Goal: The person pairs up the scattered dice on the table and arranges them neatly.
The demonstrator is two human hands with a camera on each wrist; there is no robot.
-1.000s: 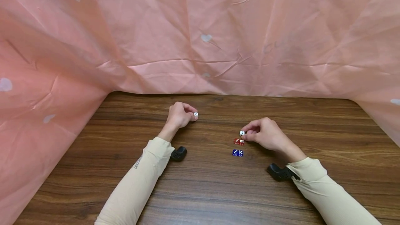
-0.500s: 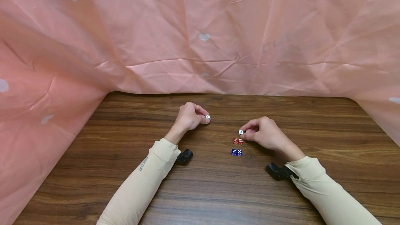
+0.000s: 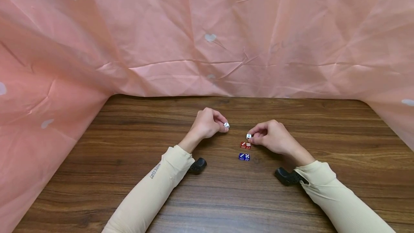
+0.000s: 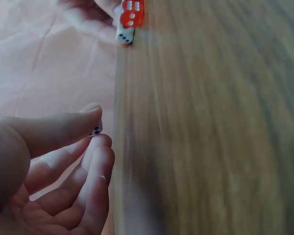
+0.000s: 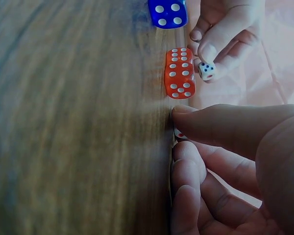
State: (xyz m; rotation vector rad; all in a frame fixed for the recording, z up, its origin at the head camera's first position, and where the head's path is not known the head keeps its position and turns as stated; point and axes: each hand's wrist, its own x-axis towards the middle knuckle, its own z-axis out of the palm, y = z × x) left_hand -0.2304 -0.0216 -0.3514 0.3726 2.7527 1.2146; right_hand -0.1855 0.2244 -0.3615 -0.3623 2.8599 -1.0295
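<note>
My left hand (image 3: 207,122) pinches a white die (image 3: 226,125) between thumb and fingertips, left of the other dice. In the left wrist view that white die (image 4: 96,129) shows dark pips and is partly covered by the thumb. A second white die (image 3: 248,136) is pinched by my right hand (image 3: 275,137), just beyond a pair of red dice (image 3: 245,145). Most of this die (image 5: 180,134) is hidden behind the thumb in the right wrist view. Nearer the body, a pair of blue dice (image 3: 244,156) sits side by side.
The dice lie on a dark brown wooden table (image 3: 226,197). A pink curtain (image 3: 161,46) with pale hearts hangs along the back and sides. Black devices (image 3: 198,166) are strapped at both wrists, under cream sleeves (image 3: 152,186).
My left hand has moved right and slightly nearer with its white die, closing on the right hand. The right hand keeps its white die beside the red dice.
</note>
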